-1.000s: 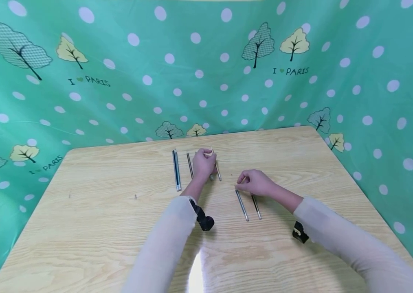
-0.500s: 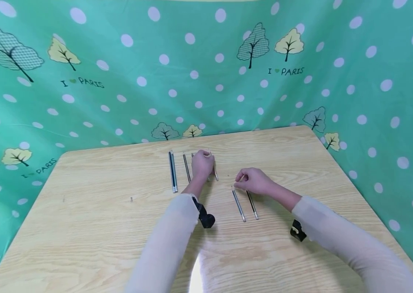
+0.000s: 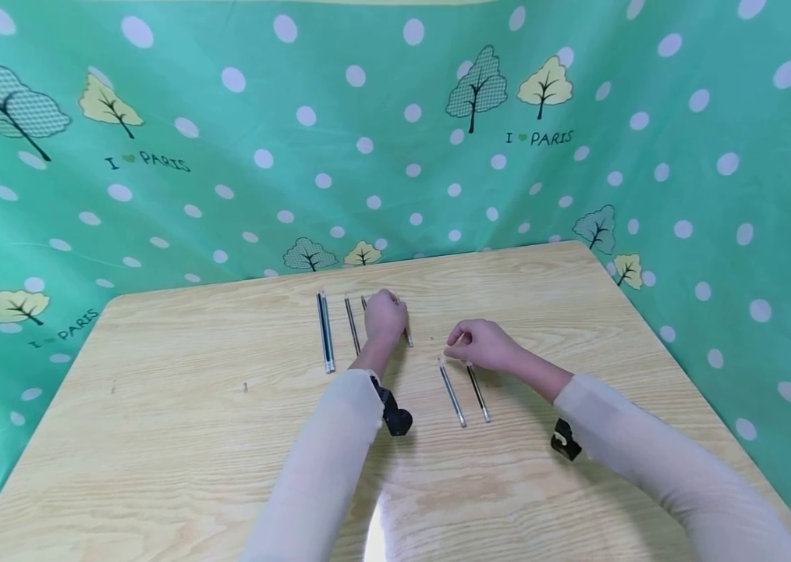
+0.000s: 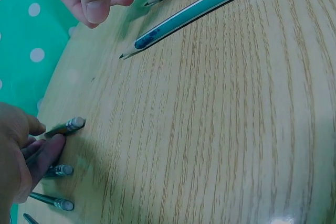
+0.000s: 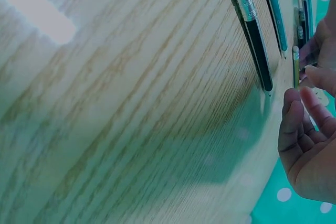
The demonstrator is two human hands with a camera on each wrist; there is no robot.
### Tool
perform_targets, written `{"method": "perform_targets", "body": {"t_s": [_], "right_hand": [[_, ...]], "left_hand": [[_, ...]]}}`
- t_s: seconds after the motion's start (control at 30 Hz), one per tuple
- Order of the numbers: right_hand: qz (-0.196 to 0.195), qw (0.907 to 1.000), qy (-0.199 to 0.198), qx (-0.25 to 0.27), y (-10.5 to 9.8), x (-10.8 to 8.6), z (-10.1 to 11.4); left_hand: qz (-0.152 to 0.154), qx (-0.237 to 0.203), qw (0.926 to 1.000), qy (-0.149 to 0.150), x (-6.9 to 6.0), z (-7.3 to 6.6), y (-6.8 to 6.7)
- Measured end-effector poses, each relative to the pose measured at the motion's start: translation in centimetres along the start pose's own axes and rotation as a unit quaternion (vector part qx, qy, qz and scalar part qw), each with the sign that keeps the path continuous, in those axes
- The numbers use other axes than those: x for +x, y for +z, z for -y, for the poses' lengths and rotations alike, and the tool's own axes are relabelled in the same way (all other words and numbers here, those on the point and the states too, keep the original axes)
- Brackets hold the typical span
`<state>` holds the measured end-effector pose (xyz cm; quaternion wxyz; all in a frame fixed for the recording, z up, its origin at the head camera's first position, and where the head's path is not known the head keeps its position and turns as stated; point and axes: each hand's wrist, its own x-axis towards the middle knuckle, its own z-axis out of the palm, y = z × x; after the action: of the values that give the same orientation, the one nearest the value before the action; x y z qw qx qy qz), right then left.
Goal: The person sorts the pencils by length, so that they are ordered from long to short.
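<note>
My left hand (image 3: 385, 318) is over the row of pencils near the table's back, thumb and fingers pinching a gold-toned pencil (image 5: 296, 64) whose eraser end shows in the left wrist view. Two more eraser-tipped pencils (image 4: 64, 170) lie beside or beneath that hand, partly hidden. My right hand (image 3: 483, 343) hovers with loosely bent fingers and nothing in them, just beyond the tips of two pencils: a blue-green one (image 4: 194, 11) and a black one (image 5: 257, 45). Farther left, a dark pencil (image 3: 352, 324) lies apart from a close pair of blue and black pencils (image 3: 325, 332).
The wooden table (image 3: 178, 437) has a small dark mark or bit (image 3: 245, 386) at its left. A green polka-dot cloth (image 3: 227, 133) hangs behind and along the sides. Bright glare (image 3: 376, 531) lies on the front of the table.
The head view has turned slightly right. My left hand has shifted a little right, over the gold-toned pencil. The right hand has barely moved and the two pencils before it lie as before.
</note>
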<state>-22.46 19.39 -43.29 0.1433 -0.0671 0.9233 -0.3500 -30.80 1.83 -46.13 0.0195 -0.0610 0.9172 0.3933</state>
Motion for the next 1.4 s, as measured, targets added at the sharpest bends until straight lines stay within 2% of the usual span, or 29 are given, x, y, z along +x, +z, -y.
{"method": "perform_targets", "body": {"t_s": [0.17, 0.5, 0.77, 0.9, 1.0, 1.23, 1.4], "right_hand": [[-0.003, 1.0, -0.003, 0.002, -0.1, 0.0, 0.0], [-0.007, 0.9999, -0.008, -0.001, -0.5, -0.3, 0.1], [-0.002, 1.0, -0.008, -0.006, -0.7, -0.8, -0.3], [0.0, 1.0, -0.008, -0.005, -1.1, -1.1, -0.7], [0.003, 0.9999, -0.009, -0.006, -1.4, -1.4, -1.0], [0.012, 0.9998, -0.011, -0.007, -2.0, -2.0, -1.8], [0.02, 0.9997, -0.01, -0.013, -2.1, -2.3, -2.2]], "left_hand": [[0.003, 0.012, 0.9999, 0.0, 0.0, 0.1, -0.1], [0.013, -0.001, 0.9999, 0.008, -0.3, -0.1, -0.4], [0.016, 0.015, 0.9995, 0.021, -1.1, -0.2, -1.2], [0.034, 0.024, 0.9988, 0.025, -1.8, -0.3, -1.7], [0.048, 0.028, 0.9978, 0.034, -2.3, -0.5, -2.0], [0.058, 0.05, 0.9945, 0.071, -3.4, -0.9, -2.6], [0.071, 0.074, 0.9909, 0.087, -4.3, -0.9, -3.0]]}}
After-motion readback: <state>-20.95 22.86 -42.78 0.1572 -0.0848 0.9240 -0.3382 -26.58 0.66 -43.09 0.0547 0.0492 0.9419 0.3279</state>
